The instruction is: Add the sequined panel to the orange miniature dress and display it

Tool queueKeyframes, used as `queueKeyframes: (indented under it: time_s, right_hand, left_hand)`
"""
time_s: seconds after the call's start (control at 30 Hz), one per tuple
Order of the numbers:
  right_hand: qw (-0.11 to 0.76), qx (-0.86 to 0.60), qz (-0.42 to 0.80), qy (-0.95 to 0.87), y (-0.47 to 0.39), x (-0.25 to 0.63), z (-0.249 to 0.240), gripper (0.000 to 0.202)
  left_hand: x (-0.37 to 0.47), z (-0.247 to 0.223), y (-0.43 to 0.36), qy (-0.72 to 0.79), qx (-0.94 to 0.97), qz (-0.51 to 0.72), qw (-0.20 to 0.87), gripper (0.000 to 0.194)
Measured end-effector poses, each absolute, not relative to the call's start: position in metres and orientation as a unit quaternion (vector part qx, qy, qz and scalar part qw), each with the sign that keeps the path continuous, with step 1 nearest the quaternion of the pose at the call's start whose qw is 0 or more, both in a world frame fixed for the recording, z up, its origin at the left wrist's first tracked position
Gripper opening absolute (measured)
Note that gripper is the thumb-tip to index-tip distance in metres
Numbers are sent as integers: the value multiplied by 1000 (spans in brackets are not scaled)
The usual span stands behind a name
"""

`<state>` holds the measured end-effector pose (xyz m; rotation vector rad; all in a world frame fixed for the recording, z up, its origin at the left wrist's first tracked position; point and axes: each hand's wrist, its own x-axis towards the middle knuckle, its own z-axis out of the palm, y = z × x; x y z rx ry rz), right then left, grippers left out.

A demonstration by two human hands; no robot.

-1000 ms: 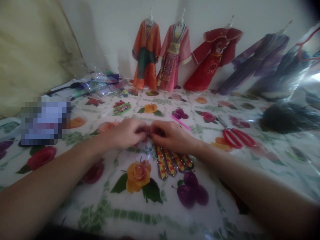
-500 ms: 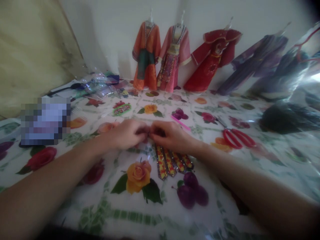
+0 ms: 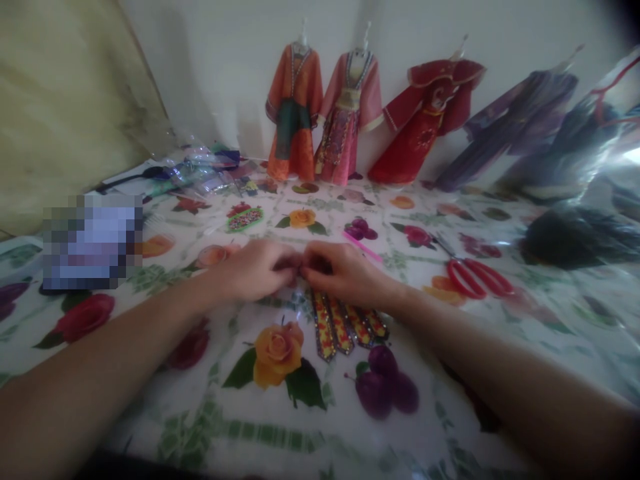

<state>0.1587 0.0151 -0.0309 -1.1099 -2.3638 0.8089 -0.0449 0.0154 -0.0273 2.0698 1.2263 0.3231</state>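
My left hand (image 3: 260, 269) and my right hand (image 3: 336, 270) meet at the fingertips over the middle of the table. Both are closed in a pinch, and whatever lies between the fingers is too small or hidden to make out. Just below my right hand lie several yellow and red patterned fabric strips (image 3: 346, 327) with pointed ends and dark, sparkling beaded edges. Their upper ends are hidden behind that hand. Beyond my left hand is a green-rimmed dish of small multicoloured beads (image 3: 245, 219). A thin pink stick (image 3: 363, 247) lies just behind my right hand.
Red-handled scissors (image 3: 477, 277) lie to the right, near a dark bundle in clear plastic (image 3: 575, 233). Small doll-sized robes, including an orange one (image 3: 294, 110), stand along the wall. At left are a pixelated phone-like object (image 3: 93, 243) and clear plastic packets (image 3: 200, 167). A flowered cloth (image 3: 200, 400) covers the table.
Hardly anything differs. Both hands stay pinched together in the same place, and the whole view has shifted by a few pixels.
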Motion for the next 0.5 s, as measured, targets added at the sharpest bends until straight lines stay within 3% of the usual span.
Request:
queueKeyframes:
  time_s: [0.5]
  right_hand:
    - [206,-386,294,-850,15,159,-31,2]
  left_hand:
    - [-45,-28,16,477,800,127,340,16]
